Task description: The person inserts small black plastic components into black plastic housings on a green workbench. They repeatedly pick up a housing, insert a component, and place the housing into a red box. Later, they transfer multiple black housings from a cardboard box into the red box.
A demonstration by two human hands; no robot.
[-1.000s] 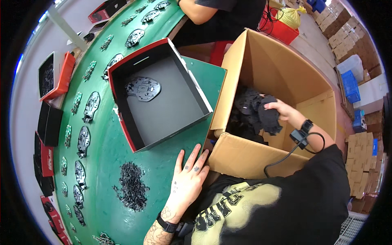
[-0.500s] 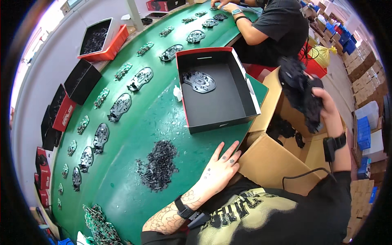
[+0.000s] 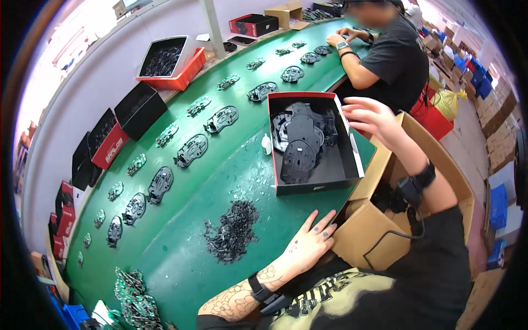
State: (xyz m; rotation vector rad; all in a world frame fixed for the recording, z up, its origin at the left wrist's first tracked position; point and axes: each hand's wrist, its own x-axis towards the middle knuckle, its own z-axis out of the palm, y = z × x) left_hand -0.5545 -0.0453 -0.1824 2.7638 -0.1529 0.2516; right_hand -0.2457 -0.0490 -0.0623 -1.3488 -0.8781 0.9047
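My left hand (image 3: 308,245) lies flat near the table's edge, fingers spread, beside the brown cardboard carton (image 3: 352,234). My right hand (image 3: 374,120) holds nothing; its fingers are apart at the far right wall of the shallow black box with a red rim (image 3: 341,179). Inside that box, several black plastic mouse base shells (image 3: 300,157) lie heaped over one another. More black parts (image 3: 389,199) sit in the carton, partly hidden by my right forearm. A pile of small black plastic pieces (image 3: 232,231) lies on the green table left of my left hand.
A row of mouse base shells (image 3: 191,149) and a row of green circuit boards (image 3: 166,135) curve along the table (image 3: 181,242). Circuit boards (image 3: 135,300) are heaped at the near left. A small white bottle (image 3: 267,144) stands beside the box. A co-worker (image 3: 385,60) sits at the far right.
The black shells my right hand held over the carton now lie in the box, and that hand has let go and moved left. My left hand stays on the table; the view has shifted.
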